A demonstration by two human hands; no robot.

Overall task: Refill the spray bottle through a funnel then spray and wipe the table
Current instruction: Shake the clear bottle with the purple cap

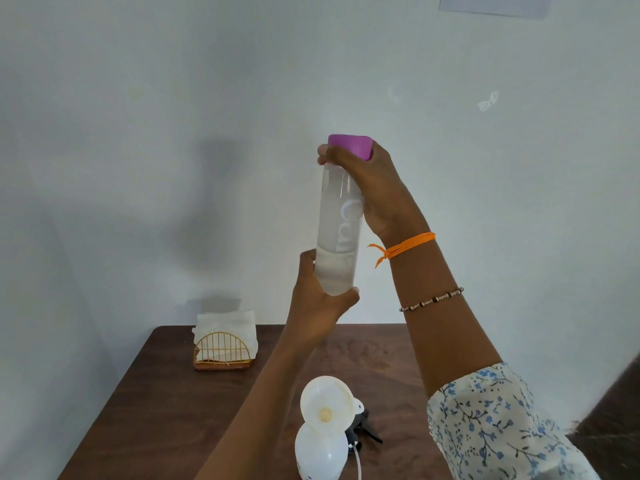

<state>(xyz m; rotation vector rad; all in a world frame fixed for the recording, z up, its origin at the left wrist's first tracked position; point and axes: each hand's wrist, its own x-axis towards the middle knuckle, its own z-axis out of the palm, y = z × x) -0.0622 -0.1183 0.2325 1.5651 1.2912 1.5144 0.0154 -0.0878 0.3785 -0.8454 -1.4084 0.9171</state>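
Observation:
I hold a tall clear water bottle [337, 233] upright in the air above the table. It is partly filled with clear liquid and has a purple cap [349, 145]. My left hand [320, 299] grips its base. My right hand [367, 178] grips round the purple cap and the bottle's top. Below, near the table's front, stands the white spray bottle [320, 452] with a white funnel [325, 401] set in its neck. The black spray head [362, 429] with its tube lies on the table just right of the spray bottle.
The dark brown wooden table [166, 410] stands against a white wall. A gold wire holder with white napkins [225, 341] sits at its back left corner. A dark surface shows at the right edge.

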